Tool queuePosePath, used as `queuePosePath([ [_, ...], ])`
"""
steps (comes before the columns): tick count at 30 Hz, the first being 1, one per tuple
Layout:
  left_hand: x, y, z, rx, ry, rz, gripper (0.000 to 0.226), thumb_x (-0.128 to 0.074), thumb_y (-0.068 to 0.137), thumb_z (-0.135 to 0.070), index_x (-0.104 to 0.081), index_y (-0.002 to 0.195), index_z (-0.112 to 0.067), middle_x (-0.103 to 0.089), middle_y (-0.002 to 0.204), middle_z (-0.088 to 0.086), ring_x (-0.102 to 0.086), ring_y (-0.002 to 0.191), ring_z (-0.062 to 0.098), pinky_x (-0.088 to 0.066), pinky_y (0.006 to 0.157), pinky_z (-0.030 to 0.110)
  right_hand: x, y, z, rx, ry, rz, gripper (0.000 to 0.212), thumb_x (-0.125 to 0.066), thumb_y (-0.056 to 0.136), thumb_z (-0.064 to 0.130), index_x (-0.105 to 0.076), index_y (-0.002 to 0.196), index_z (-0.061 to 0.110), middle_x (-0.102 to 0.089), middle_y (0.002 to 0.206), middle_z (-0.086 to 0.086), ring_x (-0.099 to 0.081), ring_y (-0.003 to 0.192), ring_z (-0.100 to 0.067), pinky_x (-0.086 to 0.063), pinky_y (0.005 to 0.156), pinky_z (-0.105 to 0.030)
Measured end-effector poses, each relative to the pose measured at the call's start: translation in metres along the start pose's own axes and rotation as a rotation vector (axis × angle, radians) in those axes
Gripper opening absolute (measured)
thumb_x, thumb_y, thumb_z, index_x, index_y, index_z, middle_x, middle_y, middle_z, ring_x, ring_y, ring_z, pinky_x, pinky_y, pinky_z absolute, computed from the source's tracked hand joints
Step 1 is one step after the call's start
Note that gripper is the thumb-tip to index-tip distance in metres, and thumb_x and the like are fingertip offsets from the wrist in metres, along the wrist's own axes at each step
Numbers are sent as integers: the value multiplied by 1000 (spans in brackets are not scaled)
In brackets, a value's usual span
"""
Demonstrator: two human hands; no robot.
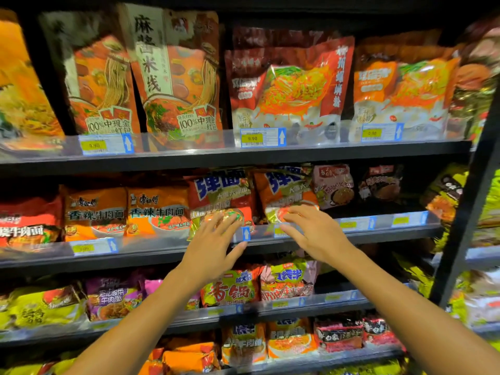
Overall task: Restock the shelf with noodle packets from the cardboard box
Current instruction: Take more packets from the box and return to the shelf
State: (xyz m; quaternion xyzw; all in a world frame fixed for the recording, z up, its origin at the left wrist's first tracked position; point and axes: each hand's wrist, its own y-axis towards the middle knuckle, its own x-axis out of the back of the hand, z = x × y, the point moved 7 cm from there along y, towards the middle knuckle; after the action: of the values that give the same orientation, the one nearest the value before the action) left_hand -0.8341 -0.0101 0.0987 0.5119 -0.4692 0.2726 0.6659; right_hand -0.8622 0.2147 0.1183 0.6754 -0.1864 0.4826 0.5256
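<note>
Two orange noodle packets with blue lettering stand side by side on the second shelf. My left hand reaches to the left packet, its straight fingers lying on the packet's lower front. My right hand lies with spread fingers against the lower front of the right packet. Neither hand curls round a packet. The cardboard box is out of view.
Rows of noodle packets fill the shelves above and below. Orange packets sit left of my hands, a pink packet and a dark one to the right. A black upright post bounds the bay on the right.
</note>
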Motion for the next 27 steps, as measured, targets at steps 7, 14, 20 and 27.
queuePosePath([
  [7, -8, -4, -6, -42, -22, 115, 80, -11, 93, -70, -10, 158, -24, -3, 166, -2, 6, 153, 23, -1, 123, 44, -14, -26, 2, -119, 44, 171, 81, -14, 91, 75, -24, 157, 28, -13, 166, 5, -4, 153, -27, -6, 123, -44],
  [14, -6, -45, -42, -222, -247, -74, 64, -33, 97, -57, -40, 149, -20, -36, 156, 2, -28, 146, 27, -28, 118, 49, 16, -129, 22, -178, 217, 18, 60, -40, 100, 56, -30, 154, 31, -22, 161, 13, -13, 151, -11, -21, 123, -41],
  [20, -46, -85, -132, -443, -366, 10, 63, -38, 94, -55, -55, 138, -13, -52, 144, 7, -44, 137, 31, -35, 114, 47, 15, -250, 20, -253, 224, 149, 57, -55, 99, 44, -40, 150, 25, -41, 153, 6, -33, 144, -11, -30, 118, -33],
  [27, -89, -133, -235, -607, -388, 149, 69, -24, 97, -63, -62, 130, -16, -59, 137, 5, -54, 128, 31, -44, 107, 48, 32, -404, -14, -542, 183, 302, 61, -45, 98, 60, -33, 152, 34, -31, 158, 10, -24, 146, -9, -23, 119, -28],
])
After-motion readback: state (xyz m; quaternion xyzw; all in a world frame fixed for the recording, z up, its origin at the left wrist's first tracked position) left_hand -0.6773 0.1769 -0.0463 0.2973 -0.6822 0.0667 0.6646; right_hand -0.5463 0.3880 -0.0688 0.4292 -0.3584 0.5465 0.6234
